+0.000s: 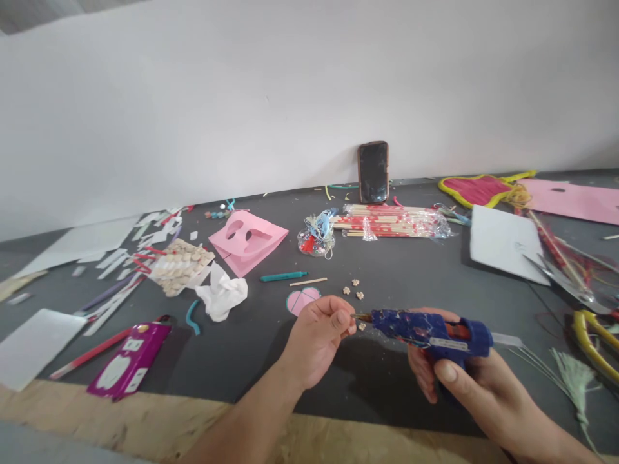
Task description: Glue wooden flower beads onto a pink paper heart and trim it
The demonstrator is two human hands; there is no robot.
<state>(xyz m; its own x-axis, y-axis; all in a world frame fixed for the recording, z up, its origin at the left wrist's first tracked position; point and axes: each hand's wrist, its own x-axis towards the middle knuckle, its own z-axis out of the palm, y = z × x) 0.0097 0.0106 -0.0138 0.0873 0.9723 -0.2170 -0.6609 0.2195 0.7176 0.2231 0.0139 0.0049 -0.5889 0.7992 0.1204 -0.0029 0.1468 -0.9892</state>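
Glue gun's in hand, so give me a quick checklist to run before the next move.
1. Right hand grip on the blue glue gun: ok, wrapped around the handle.
2. Glue stick in the gun: ok, a pale stick projects from the rear.
3. Left hand fingers clear of the metal nozzle: not ok, they are right beside it.
4. Gun heated: cannot tell, the view shows no sign either way.
5. Small wooden flowers within reach: ok, lying just beyond the nozzle.
6. Crumpled white tissue away from the nozzle: ok, it lies well off to the left.
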